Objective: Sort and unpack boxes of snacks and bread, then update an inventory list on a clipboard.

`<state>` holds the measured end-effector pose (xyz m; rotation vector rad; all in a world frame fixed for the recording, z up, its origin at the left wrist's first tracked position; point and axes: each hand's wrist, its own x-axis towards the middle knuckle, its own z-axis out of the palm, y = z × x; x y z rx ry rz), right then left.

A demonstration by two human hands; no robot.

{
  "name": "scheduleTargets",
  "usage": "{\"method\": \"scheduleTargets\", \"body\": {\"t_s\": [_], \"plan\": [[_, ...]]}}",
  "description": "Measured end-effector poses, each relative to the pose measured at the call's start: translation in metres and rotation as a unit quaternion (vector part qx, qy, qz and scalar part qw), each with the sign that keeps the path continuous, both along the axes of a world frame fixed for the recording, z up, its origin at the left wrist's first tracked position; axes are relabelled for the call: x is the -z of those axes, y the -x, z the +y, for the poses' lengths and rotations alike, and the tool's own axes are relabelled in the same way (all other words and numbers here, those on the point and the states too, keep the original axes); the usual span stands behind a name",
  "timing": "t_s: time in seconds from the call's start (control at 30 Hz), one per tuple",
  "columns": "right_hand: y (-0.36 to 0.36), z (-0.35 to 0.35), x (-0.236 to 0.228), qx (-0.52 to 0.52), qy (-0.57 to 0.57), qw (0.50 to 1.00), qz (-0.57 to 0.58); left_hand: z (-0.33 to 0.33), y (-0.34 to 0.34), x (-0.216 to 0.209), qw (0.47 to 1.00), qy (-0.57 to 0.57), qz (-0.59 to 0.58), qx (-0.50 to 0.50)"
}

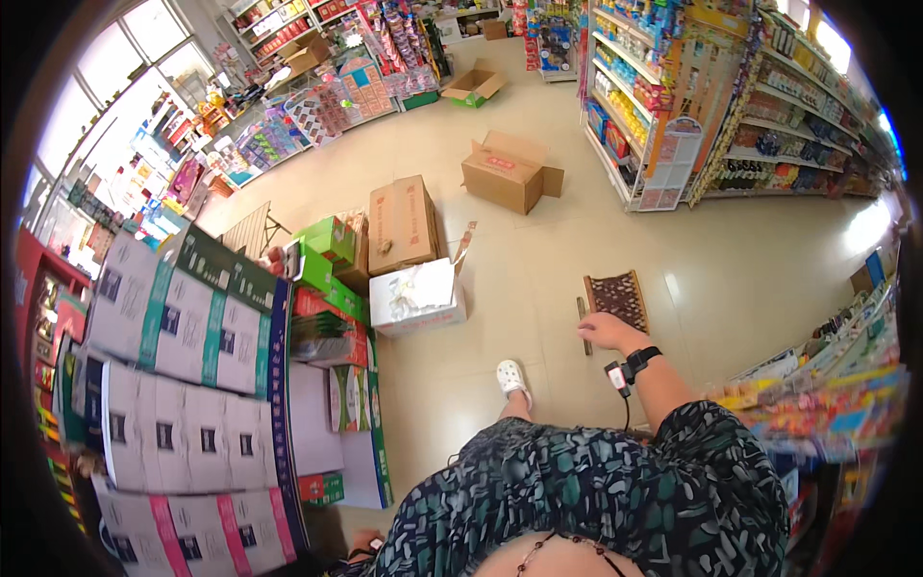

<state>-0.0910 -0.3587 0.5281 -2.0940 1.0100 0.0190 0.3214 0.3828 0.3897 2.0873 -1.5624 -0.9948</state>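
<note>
My right hand (606, 331) hangs in front of me over the floor with its fingers loosely curled, and nothing shows in them. On that wrist is a black band (642, 362) with a small white device (616, 375) and a cable. Beneath the hand, as seen from above, lies a low stool (615, 296) with a brown patterned seat and wooden bars; whether the fingers touch it I cannot tell. Only a bit of my left hand (365, 539) shows at the lower edge, beside the stacked cartons (187, 433); its fingers are hidden. My foot wears a white clog (513, 377).
Brown cartons (404, 223) and a white box (415, 300) stand on the tiled floor ahead to the left. An open brown carton (504, 180) sits farther on, and an open green-and-brown one (475, 85) beyond. Stocked shelves (625, 96) rise on the right.
</note>
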Motion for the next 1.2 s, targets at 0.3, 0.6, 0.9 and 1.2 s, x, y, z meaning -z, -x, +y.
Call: {"method": "scheduleTargets", "body": {"t_s": [0.3, 0.6, 0.9, 1.2], "plan": [[0.170, -0.138, 0.147, 0.088, -0.111, 0.930, 0.339, -0.394, -0.181, 0.008, 0.892, -0.299, -0.296, 0.164], [0.131, -0.275, 0.170, 0.245, -0.215, 0.837, 0.439, -0.910, -0.268, -0.139, 0.977, 0.044, -0.091, -0.188], [-0.170, -0.706, 0.104, 0.148, 0.091, 0.967, 0.189, -0.873, -0.375, -0.001, 0.974, -0.202, -0.057, -0.085], [-0.403, -0.918, 0.061, 0.156, 0.127, 0.971, 0.130, -0.952, -0.489, 0.043, 0.941, -0.298, -0.030, -0.159]]}}
